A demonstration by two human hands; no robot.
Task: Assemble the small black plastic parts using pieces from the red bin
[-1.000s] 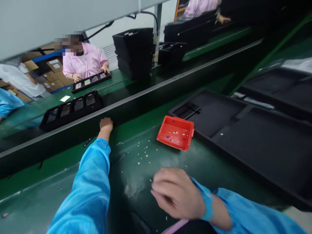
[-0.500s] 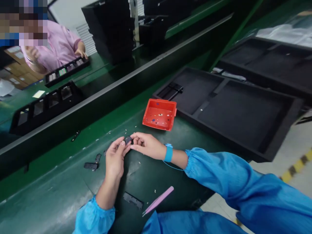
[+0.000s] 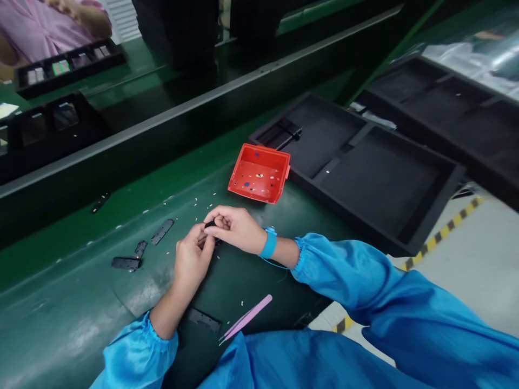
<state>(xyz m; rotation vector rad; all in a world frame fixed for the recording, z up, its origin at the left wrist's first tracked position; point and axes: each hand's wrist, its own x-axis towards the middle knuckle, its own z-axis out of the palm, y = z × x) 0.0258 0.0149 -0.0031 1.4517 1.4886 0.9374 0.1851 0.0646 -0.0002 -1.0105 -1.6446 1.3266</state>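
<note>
My left hand point(image 3: 192, 258) and my right hand point(image 3: 238, 229) meet over the green mat, fingertips pinched together on a small black plastic part point(image 3: 210, 225). Fingers cover most of that part, so its shape is hard to make out. Left of my hands lie a flat black plastic piece point(image 3: 162, 232) and two smaller black pieces touching each other point(image 3: 126, 263). Closer to my body rest another black plastic piece point(image 3: 204, 320) and pink tweezers point(image 3: 248, 319). Tiny pale bits point(image 3: 196, 204) are scattered around. A blue band point(image 3: 269, 243) circles my right wrist.
Beyond my hands stands a red bin point(image 3: 259, 174) with small scraps inside. Large black trays point(image 3: 375, 173) sit at the right. A raised rail point(image 3: 194, 102) crosses the bench; behind it are black divided trays point(image 3: 71, 67) and a person in pink point(image 3: 44, 27).
The view has tilted down and shifted. My hands have drawn closer together, and the black part is now more covered by fingers. The flat black piece left of my hands shows fully.
</note>
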